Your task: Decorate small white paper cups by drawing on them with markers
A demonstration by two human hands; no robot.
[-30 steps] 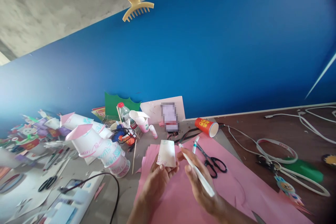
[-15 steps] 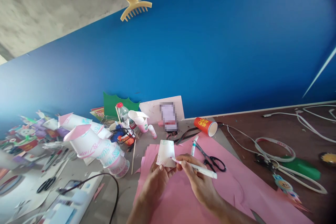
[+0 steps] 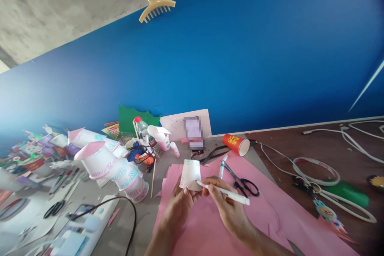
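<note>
My left hand (image 3: 181, 205) is closed round the lower part of a white paper cup (image 3: 191, 174), which bears pink and teal marks near its edges. In my right hand (image 3: 223, 202) is a white marker pen (image 3: 232, 196), its tip touching or very near the cup's lower right side. Both hands are over pink paper (image 3: 207, 232). Just beyond my right hand lie black scissors (image 3: 244, 184) and a second marker with a teal band (image 3: 222, 167). Some fingers of my left hand are hidden behind the cup.
Stacked decorated cups (image 3: 120, 170) stand to the left, before a plastic bottle (image 3: 143, 128). A red paper cup (image 3: 237, 144) lies on its side at the back. A black cable (image 3: 133, 208) curves at front left. White cords and a keychain (image 3: 328, 212) lie at right.
The whole view has shifted very slightly. My hands, the cup and the marker keep nearly the same pose, with the pen tip still at the cup's lower right.
</note>
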